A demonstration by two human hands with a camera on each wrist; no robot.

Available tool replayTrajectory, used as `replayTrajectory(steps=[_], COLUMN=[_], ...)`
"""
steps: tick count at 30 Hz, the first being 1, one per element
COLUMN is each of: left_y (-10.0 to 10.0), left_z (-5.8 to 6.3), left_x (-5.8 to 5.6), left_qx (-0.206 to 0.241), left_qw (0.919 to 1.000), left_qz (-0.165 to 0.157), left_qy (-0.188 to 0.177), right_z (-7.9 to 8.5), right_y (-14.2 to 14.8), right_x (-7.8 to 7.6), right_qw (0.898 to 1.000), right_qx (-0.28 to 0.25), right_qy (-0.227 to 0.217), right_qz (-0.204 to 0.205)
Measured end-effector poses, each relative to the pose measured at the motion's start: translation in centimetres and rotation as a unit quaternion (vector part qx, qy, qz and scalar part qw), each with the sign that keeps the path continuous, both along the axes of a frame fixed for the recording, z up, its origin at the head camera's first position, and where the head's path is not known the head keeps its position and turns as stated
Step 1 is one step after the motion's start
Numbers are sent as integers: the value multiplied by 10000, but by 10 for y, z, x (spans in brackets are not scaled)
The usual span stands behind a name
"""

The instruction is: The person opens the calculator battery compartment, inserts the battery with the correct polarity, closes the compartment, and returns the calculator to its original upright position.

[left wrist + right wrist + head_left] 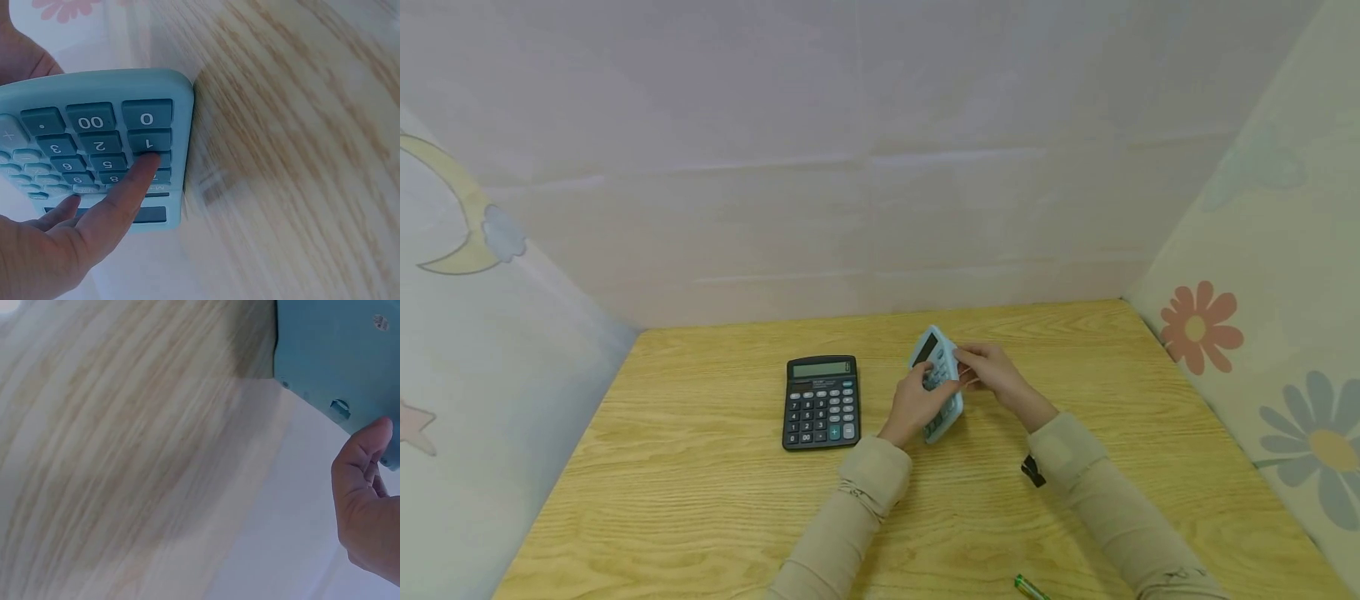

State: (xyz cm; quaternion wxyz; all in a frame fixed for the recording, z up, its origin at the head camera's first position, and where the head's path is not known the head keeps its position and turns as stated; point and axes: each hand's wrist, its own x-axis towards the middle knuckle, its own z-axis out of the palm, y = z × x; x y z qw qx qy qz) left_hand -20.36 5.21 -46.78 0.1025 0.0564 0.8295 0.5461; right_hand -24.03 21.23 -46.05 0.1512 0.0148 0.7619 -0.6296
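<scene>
A light blue calculator (942,383) is tilted up on edge above the wooden table, keys toward the left. My left hand (917,402) grips it, with fingers lying across the dark teal keys in the left wrist view. At its right side, my right hand (996,375) holds the calculator's edge and back. In the right wrist view, a fingertip of that hand touches the back casing (325,369) beside a small slot (340,409). Parts of the fingers are hidden by the calculator.
A black calculator (822,403) lies face up to the left on the wooden table (700,492). Near the right sleeve is a small black object (1033,471), its kind unclear. A green battery (1030,587) lies at the front edge of view. Walls enclose the table's back and sides.
</scene>
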Motion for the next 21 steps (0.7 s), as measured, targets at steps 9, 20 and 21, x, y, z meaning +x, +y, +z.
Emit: replayTrajectory(steps=[9, 20, 21], left_y=[0, -1, -1], left_z=[-1, -6, -6], left_x=[0, -3, -3], left_qx=[50, 196, 183], left_qw=[9999, 9994, 9993], left_qz=[78, 296, 312], left_qy=[48, 21, 22], right_z=[-11, -18, -19], right_y=[2, -6, -7], right_x=[-1, -2, -2], right_qw=[9983, 9950, 9944], right_qx=[-467, -564, -577], right_qy=[-301, -651, -691], right_qz=[199, 507, 563])
